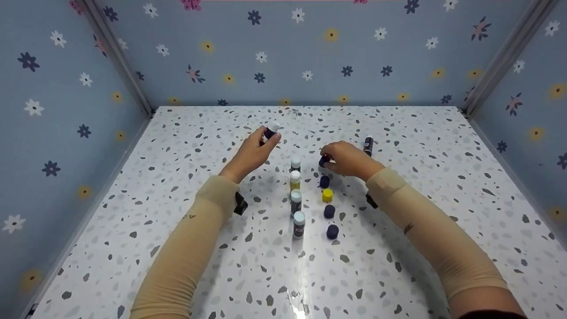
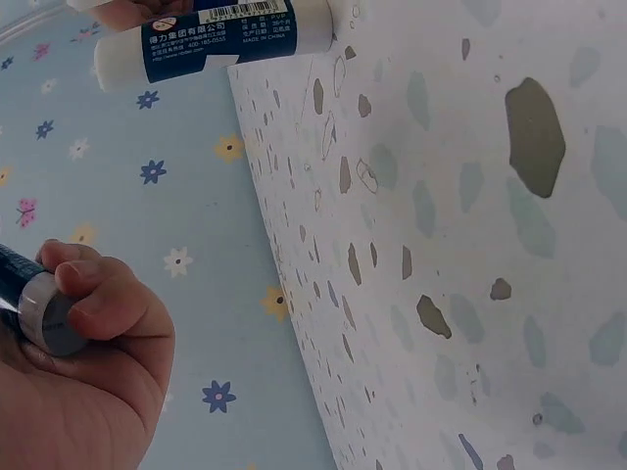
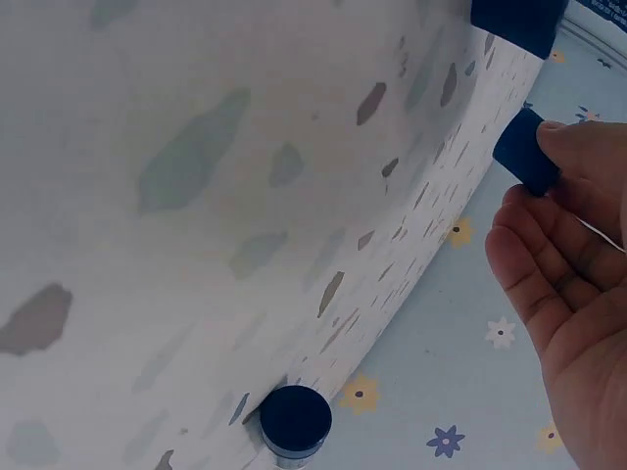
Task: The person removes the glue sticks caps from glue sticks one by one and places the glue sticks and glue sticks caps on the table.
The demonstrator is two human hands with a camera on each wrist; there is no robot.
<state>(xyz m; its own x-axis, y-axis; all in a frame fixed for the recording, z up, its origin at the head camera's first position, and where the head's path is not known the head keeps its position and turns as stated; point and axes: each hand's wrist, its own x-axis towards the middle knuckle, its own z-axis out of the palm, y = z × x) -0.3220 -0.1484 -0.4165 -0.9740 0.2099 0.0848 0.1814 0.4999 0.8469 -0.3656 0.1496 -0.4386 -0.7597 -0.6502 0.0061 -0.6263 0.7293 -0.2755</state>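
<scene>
My left hand [image 1: 254, 153] holds a dark-labelled glue stick [image 1: 271, 131] with its white top end bare, raised above the table. In the left wrist view, my fingers curl round that glue stick [image 2: 39, 313] near its grey base. Across from it, my right hand [image 1: 347, 158] pinches a dark blue cap [image 3: 527, 152] between thumb and fingertips. Between the hands, several uncapped glue sticks [image 1: 299, 225] stand in a row running toward me, one with a yellow label [image 1: 295, 180]. Alongside runs a row of loose caps, dark blue [image 1: 329, 211] and one yellow [image 1: 327, 195].
Another dark glue stick [image 1: 368, 145] with a dark cap stands just beyond my right wrist. The white speckled table [image 1: 221, 274] is bounded by flower-patterned panels [image 1: 283, 57] at the back and both sides.
</scene>
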